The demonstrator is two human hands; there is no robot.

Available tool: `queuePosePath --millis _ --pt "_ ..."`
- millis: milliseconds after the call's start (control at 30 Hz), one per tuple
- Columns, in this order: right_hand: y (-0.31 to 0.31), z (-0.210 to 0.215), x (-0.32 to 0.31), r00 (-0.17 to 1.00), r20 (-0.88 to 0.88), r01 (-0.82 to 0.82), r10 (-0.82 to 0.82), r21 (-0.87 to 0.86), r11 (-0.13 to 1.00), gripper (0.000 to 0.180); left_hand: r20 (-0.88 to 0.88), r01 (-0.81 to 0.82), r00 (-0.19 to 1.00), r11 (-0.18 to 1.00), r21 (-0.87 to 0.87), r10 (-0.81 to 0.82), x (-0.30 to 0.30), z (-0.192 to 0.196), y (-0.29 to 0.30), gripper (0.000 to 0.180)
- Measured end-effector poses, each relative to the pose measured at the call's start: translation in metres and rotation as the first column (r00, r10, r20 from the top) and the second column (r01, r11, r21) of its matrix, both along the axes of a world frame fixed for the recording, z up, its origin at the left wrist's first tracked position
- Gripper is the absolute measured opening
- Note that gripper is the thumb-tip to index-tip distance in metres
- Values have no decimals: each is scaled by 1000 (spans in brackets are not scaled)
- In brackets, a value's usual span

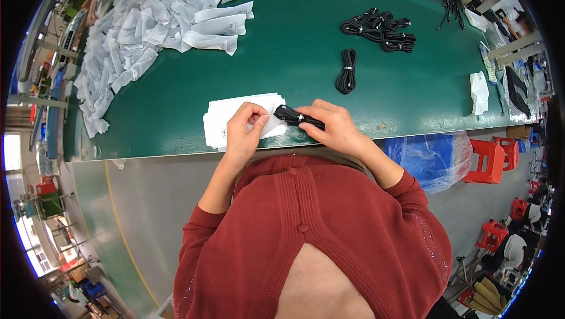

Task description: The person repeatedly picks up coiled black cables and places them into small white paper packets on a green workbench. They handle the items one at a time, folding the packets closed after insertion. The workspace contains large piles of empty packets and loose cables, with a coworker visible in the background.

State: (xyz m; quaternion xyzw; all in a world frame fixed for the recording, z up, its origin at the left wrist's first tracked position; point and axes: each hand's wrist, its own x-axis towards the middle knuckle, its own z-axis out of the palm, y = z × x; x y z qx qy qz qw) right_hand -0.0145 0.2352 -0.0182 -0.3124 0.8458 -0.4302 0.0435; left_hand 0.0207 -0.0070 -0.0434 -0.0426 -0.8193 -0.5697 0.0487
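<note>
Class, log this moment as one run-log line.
left hand: holds white sleeve | right hand: grips coiled black cable at sleeve mouth | green table: more coils

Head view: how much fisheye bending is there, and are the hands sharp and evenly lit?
Head view: strong fisheye, the green table edge bows and a black rim frames the picture; left hand, right hand and the coiled black cable are sharp under even light; a window at far left blows out.

— What lies where on the green desk (294,54)?
— A flat stack of white paper sleeves (226,120) at the near edge; the heap of loose white sleeves (153,19) far left; bundled black cables (379,27) far right, one coiled black cable (346,70) nearer.
</note>
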Motion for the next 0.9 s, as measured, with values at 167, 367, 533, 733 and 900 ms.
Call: queuePosePath --millis 167,367,533,733,900 --pt "1 1 -6 889 437 -100 137 -107 989 26 -101 129 986 991 -19 -130 1 8 5 7" --pt "-7 -14 -9 952 264 -83 152 -256 963 28 -318 118 922 943 -312 -221 -4 19 6 8" --pt "-15 3 -10 982 -65 -191 180 -303 934 36 -199 97 973 989 -113 -118 -11 35 0 7" --pt "-11 11 -24 949 -260 76 -178 -361 930 37 -55 79 997 910 408 -62 -48 54 -19 12" --pt "15 5 -47 694 -452 609 -560 -46 792 35 -239 -3 964 905 426 116 -107 91 -50 15"
